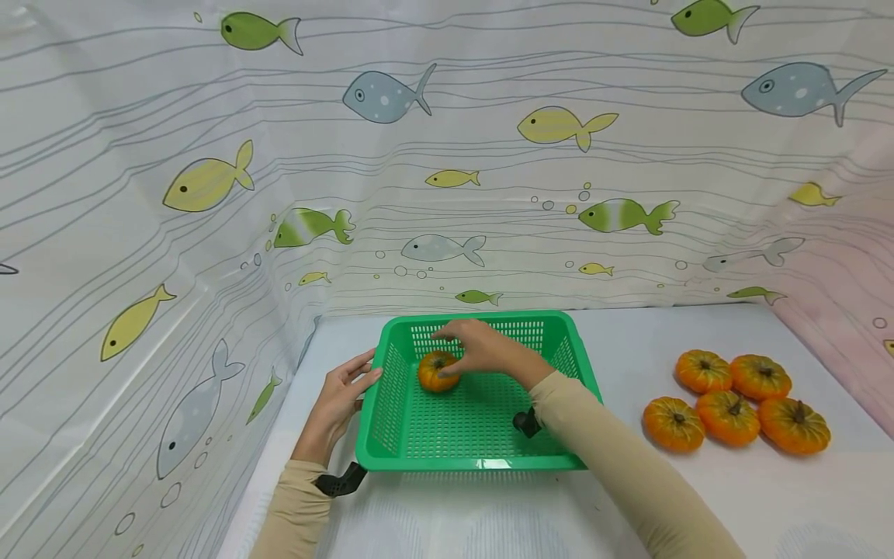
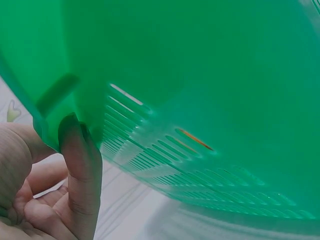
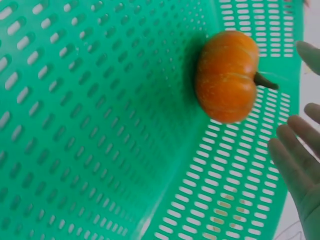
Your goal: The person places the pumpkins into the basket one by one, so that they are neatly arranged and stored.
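A green slotted basket (image 1: pixel 475 464) stands on the table, its wall (image 2: pixel 200 60) filling most of the left wrist view. The left hand (image 1: pixel 337 402) (image 2: pixel 75 185) grips its left rim, thumb and fingers on either side. Inside, toward the back left corner, sits one orange pumpkin (image 1: pixel 431 376) (image 3: pixel 227 77) with a dark stem. The right hand (image 1: pixel 482 348) (image 3: pixel 306 160) hovers over that pumpkin, fingers spread and slightly bent. In the right wrist view a gap shows between these fingers and the pumpkin.
Several orange pumpkins (image 1: pixel 728 417) lie grouped on the white table (image 1: pixel 615 341), right of the basket. A curtain (image 1: pixel 489 225) printed with fish hangs behind and along both sides. Black wrist mounts (image 1: pixel 341 481) sit by both sleeves.
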Motion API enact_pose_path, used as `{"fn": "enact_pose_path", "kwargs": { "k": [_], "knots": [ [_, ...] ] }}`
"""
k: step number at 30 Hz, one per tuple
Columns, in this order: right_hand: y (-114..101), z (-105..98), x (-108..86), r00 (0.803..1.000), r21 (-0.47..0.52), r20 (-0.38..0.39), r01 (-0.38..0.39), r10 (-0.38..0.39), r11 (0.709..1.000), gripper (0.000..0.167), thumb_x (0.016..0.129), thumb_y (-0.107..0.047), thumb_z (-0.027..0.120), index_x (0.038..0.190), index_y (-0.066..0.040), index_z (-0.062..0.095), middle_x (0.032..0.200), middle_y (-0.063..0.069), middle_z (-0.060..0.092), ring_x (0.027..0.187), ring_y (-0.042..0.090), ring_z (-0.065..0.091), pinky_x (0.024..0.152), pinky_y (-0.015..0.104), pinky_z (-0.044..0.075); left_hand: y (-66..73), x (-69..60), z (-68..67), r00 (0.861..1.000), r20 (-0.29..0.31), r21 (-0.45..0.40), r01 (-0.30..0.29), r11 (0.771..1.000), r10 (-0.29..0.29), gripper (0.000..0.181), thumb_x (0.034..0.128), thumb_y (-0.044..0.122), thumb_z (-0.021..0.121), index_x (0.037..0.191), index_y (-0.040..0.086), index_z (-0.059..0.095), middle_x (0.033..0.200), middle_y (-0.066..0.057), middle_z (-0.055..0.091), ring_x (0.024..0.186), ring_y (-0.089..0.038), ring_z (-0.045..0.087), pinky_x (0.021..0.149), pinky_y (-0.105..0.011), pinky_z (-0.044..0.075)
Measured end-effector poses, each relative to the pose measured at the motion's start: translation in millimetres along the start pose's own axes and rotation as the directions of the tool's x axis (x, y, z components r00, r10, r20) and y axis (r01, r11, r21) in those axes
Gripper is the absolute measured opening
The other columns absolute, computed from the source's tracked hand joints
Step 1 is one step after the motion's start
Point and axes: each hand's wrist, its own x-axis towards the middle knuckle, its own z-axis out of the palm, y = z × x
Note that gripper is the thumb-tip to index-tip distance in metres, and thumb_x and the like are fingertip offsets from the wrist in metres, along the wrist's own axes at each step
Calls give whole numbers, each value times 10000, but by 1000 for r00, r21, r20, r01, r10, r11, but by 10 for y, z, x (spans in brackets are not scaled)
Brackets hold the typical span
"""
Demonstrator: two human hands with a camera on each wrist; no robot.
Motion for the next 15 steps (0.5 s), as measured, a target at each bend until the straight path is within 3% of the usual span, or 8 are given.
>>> {"fn": "enact_pose_path", "kwargs": {
  "k": [15],
  "knots": [
    [-50,-419,-252,999,14,-5,-39,39,999,688,867,-369,853,1456,-124,596,1456,73,624,1334,255,601,1110,441,523,-13,6,-13,1000,13,4,1,1000,-1,609,1022,206,679,1570,96,438,1103,-4,575,824,-51,703,681,-269,631]
  ]
}}
